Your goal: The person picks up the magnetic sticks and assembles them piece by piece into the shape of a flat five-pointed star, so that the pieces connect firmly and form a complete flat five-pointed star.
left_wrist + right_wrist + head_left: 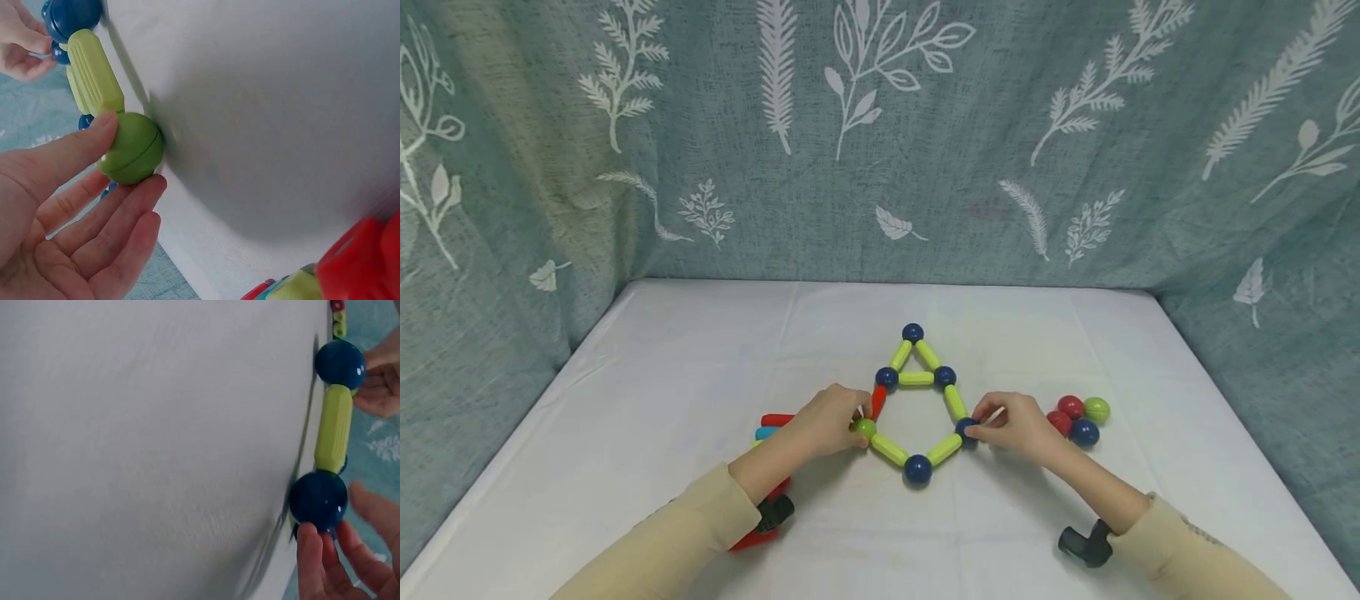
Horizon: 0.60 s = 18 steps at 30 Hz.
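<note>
Magnetic balls and rods form a flat figure on the table: a small triangle of green rods and blue balls on top of a larger loop. My left hand (829, 422) pinches the green ball (132, 149) at the loop's left corner, thumb on one side and fingers on the other. A red rod (878, 402) and a green rod (889, 451) meet that ball. At the right corner my right hand (1017, 427) holds a blue ball (317, 501) with its fingertips. Between the hands, another blue ball (917, 470) forms the bottom corner, joined by green rods.
Loose red, green and blue balls (1084, 432) sit to the right of my right hand. Several loose rods (776, 419), red, blue and green, lie beneath and beside my left forearm, partly hidden. A patterned curtain (887, 167) hangs behind the white table (715, 333).
</note>
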Each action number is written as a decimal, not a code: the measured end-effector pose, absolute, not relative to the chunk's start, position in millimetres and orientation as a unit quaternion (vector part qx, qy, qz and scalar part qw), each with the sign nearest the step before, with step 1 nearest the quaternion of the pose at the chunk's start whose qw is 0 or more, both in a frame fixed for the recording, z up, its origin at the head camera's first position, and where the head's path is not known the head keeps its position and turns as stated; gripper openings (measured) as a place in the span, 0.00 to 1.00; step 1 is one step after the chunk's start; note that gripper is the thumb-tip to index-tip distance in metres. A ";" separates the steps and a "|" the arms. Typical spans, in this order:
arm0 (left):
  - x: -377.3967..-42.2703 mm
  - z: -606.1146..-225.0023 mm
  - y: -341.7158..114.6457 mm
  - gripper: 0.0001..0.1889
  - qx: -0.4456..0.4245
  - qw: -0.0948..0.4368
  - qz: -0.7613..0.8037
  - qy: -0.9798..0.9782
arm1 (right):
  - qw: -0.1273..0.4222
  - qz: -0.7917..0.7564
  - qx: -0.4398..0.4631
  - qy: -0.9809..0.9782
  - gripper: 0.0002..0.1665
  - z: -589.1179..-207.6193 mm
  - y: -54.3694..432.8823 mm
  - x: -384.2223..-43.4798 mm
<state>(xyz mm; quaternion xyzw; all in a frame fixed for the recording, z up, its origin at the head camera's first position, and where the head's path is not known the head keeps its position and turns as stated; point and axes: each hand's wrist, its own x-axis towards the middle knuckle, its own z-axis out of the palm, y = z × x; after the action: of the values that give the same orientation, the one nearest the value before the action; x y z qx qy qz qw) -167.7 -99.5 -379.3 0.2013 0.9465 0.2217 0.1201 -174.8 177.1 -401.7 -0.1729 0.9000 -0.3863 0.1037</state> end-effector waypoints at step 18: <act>-135.0 -376.9 -73.6 0.13 0.258 0.122 0.208 0.935 | 0.090 -0.368 -0.103 0.920 0.12 -401.3 161.5 -211.2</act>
<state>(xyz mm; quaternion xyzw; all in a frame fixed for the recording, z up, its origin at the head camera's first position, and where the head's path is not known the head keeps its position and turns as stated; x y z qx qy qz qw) -135.0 -73.6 -376.9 0.2582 0.9354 0.2085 0.1220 -211.2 161.5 -401.3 -0.1032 0.9198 -0.3679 0.0895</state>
